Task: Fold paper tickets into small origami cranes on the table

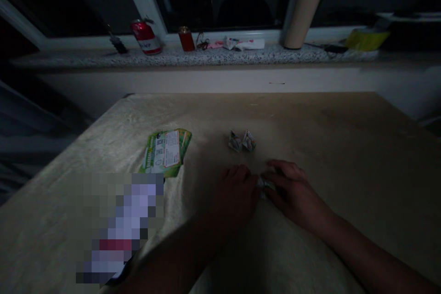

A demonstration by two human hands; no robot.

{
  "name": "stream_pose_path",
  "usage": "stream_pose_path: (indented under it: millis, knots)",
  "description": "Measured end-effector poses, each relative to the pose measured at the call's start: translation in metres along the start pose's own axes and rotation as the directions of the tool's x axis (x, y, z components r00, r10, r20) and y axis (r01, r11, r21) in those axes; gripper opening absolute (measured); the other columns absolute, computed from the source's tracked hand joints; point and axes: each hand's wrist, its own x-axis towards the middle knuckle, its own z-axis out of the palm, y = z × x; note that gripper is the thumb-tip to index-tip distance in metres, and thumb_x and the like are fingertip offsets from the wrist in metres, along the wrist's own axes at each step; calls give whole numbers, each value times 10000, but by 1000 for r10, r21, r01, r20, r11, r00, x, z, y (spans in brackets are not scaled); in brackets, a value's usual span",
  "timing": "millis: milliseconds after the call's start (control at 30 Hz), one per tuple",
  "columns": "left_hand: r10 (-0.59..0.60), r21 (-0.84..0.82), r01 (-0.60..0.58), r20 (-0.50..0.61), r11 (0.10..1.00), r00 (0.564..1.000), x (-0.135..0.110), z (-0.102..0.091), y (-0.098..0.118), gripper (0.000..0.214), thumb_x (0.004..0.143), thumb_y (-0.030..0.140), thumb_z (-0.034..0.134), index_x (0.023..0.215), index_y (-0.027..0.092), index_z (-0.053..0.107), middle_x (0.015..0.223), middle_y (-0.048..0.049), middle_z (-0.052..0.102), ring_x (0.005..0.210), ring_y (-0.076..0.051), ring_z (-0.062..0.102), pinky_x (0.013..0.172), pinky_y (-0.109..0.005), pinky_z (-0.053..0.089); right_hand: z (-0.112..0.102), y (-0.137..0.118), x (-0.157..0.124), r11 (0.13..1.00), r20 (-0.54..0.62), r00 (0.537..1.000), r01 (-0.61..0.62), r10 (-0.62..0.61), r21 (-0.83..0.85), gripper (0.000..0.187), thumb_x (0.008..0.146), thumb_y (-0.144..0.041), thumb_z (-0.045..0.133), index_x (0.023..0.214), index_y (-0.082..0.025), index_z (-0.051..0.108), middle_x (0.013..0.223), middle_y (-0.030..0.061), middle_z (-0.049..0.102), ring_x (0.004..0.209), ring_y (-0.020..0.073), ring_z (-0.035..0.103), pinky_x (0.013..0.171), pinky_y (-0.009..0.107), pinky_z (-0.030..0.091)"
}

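Observation:
My left hand [236, 193] and my right hand [292, 190] meet on the table, fingers curled and pressed onto a small folded paper piece [264, 183] between them; most of it is hidden by the fingers. Just beyond the hands lie two small folded paper shapes [241, 141], side by side. A stack of green and white printed leaflets [165, 152] lies to the left of my left hand. The scene is dim.
The table [344, 147] has a pale cloth. A blurred-out patch [120, 225] covers something at front left. On the stone windowsill [206, 57] behind stand two red cans [146, 36], a cardboard tube [305, 4], small clutter and a yellow item [367, 39].

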Motion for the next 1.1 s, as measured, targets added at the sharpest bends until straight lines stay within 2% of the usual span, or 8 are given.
stream_pose_path:
  millis: [200, 333, 467, 633, 800, 933, 1100]
  knots:
    - [7, -119, -14, -58, 993, 998, -2, 8, -2, 172, 998, 260, 567, 1051, 185, 712, 1132, -83, 646, 1082, -264, 563, 978, -427, 439, 5, 1, 3, 990, -58, 997, -36, 44, 136, 233, 858, -166, 714, 1074, -247, 748, 1273, 128, 666, 1208, 332, 601, 996, 538, 498]
    - [-37, -261, 10, -97, 965, 995, -1, 10, -5, 174, 989, 272, 588, 1031, 169, 722, 1070, -78, 673, 1051, -244, 589, 983, -407, 438, 3, -1, 6, 954, -69, 996, -35, 59, 297, 150, 876, -175, 697, 1013, -230, 724, 1076, 90, 732, 1042, 274, 667, 931, 473, 521]
    - [-114, -478, 66, -72, 876, 991, 2, 10, -9, 163, 961, 264, 601, 980, 173, 734, 972, -60, 713, 954, -221, 637, 913, -368, 469, -2, -5, 8, 896, -53, 991, -88, 122, 434, 54, 907, -230, 674, 931, -222, 723, 866, 47, 731, 824, 218, 681, 786, 382, 534]
    - [-197, -687, 130, -20, 715, 980, 4, 11, -9, 163, 911, 286, 610, 924, 168, 722, 841, -36, 724, 798, -189, 662, 744, -302, 491, -4, -8, 8, 800, 2, 985, -142, 174, 583, 154, 930, -300, 670, 834, -212, 753, 781, 36, 710, 742, 187, 660, 675, 315, 510]
    - [-196, -726, 68, -94, 684, 976, 2, 12, -8, 134, 879, 279, 627, 877, 176, 713, 805, -18, 704, 762, -171, 642, 708, -279, 476, -4, -10, 7, 688, 34, 968, -202, 250, 697, 148, 895, -320, 710, 829, -205, 777, 775, 37, 717, 716, 176, 658, 650, 294, 511]
    - [-202, -733, 22, -158, 680, 966, 1, 10, -6, 132, 866, 285, 626, 842, 181, 703, 783, -12, 677, 756, -170, 617, 718, -283, 468, -3, -11, 8, 622, 26, 960, -201, 279, 757, 141, 863, -329, 745, 800, -211, 791, 773, 35, 722, 718, 171, 660, 656, 284, 510]
    - [-279, -776, 34, -185, 629, 942, 1, 6, -3, 127, 860, 267, 624, 789, 179, 683, 757, -7, 662, 742, -167, 601, 714, -280, 466, -5, -9, 10, 534, 47, 931, -248, 362, 808, 117, 828, -340, 779, 795, -231, 804, 758, 21, 741, 705, 164, 659, 656, 273, 510]
